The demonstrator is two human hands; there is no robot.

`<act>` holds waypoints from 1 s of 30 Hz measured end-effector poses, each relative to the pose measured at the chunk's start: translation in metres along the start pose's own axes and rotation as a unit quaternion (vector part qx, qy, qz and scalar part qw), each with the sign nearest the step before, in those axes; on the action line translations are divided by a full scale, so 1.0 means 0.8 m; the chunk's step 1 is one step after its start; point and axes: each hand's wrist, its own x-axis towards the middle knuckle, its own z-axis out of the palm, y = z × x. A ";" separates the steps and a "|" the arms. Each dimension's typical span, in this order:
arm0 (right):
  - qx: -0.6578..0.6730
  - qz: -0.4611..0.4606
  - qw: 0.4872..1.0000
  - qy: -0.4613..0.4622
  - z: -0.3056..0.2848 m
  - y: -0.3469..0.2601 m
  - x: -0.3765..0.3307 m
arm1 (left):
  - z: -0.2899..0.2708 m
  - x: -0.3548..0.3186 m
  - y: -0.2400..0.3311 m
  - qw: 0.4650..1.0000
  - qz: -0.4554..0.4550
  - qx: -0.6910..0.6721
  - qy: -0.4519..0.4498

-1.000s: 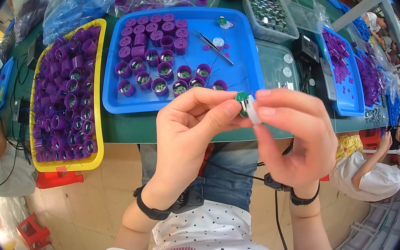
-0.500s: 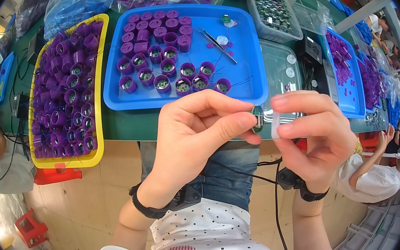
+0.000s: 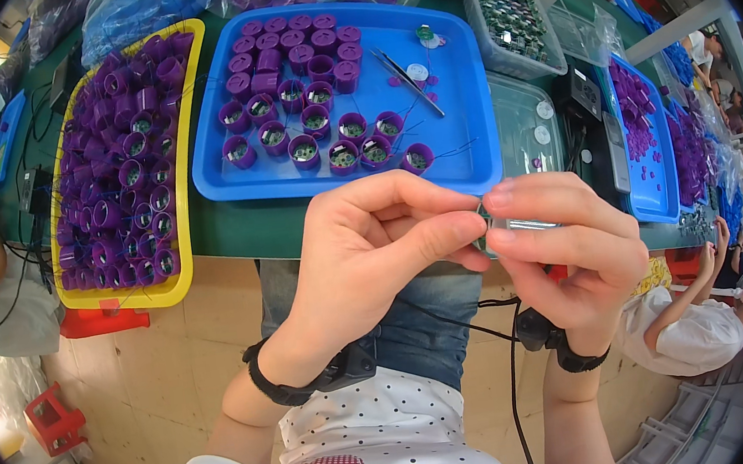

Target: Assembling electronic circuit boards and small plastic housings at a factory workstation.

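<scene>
My left hand [image 3: 379, 254] pinches a small green circuit board [image 3: 485, 217] between thumb and forefinger; only a sliver of it shows. The fingers of my right hand [image 3: 575, 250] are closed against the board's right side. They hold a translucent white plastic disc, now mostly hidden between the fingertips. Both hands meet just off the near edge of a blue tray [image 3: 390, 35]. In this tray stand open purple cups [image 3: 303, 153] with green boards and thin wires inside, and capped purple cups [image 3: 301, 57] in rows behind them. Metal tweezers [image 3: 411, 85] lie on the tray's right side.
A yellow tray [image 3: 177, 282] full of wired purple cups is at left. At back right stands a clear bin [image 3: 508, 19] of circuit boards, with a clear lid [image 3: 527, 104] nearer. Another blue tray [image 3: 650, 186] holds purple parts. Other people sit at both sides. Black cables [image 3: 515, 390] hang below my hands.
My right hand has moved left, bringing the white disc up against the circuit board. The gap between my fingertips has closed. My left hand has barely moved.
</scene>
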 end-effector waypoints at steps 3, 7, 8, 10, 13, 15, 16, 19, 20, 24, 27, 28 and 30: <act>0.007 0.029 0.999 0.014 0.004 -0.005 -0.001 | 0.000 -0.001 -0.001 1.000 0.009 -0.008 -0.011; 0.035 0.088 0.995 0.038 0.011 -0.017 0.002 | -0.005 -0.005 -0.002 1.000 0.013 0.012 -0.011; 0.018 0.084 0.996 0.015 0.012 -0.017 0.002 | -0.008 -0.006 -0.002 0.999 0.024 0.021 -0.014; -0.001 0.078 0.997 -0.010 0.015 -0.017 0.003 | -0.015 -0.008 -0.002 0.999 0.029 0.034 -0.020; -0.012 0.078 0.996 -0.043 0.020 -0.017 0.006 | -0.030 -0.012 0.001 0.998 0.022 0.045 -0.031; 0.093 0.127 0.987 -0.041 0.025 -0.018 0.011 | -0.036 -0.015 0.006 0.998 0.015 0.042 -0.037; 0.090 0.126 0.987 -0.045 0.031 -0.018 0.012 | -0.039 -0.018 0.008 0.999 0.009 0.040 -0.031; 0.107 0.252 0.961 -0.030 0.053 -0.023 0.014 | -0.046 -0.026 0.019 0.999 0.005 0.038 -0.014; 0.139 0.290 0.947 -0.022 0.061 -0.026 0.018 | -0.049 -0.028 0.023 0.999 0.005 0.044 -0.001; 0.178 0.349 0.920 -0.009 0.087 -0.029 0.027 | -0.070 -0.034 0.031 0.996 0.053 0.074 0.025; 0.161 0.380 0.911 -0.022 0.100 -0.036 0.044 | -0.083 -0.033 0.050 0.978 0.061 0.197 0.031; 0.159 0.380 0.911 -0.022 0.105 -0.037 0.050 | -0.086 -0.034 0.058 0.972 0.076 0.218 0.033; 0.134 0.358 0.923 -0.041 0.107 -0.035 0.065 | -0.095 -0.033 0.068 0.956 0.116 0.265 0.047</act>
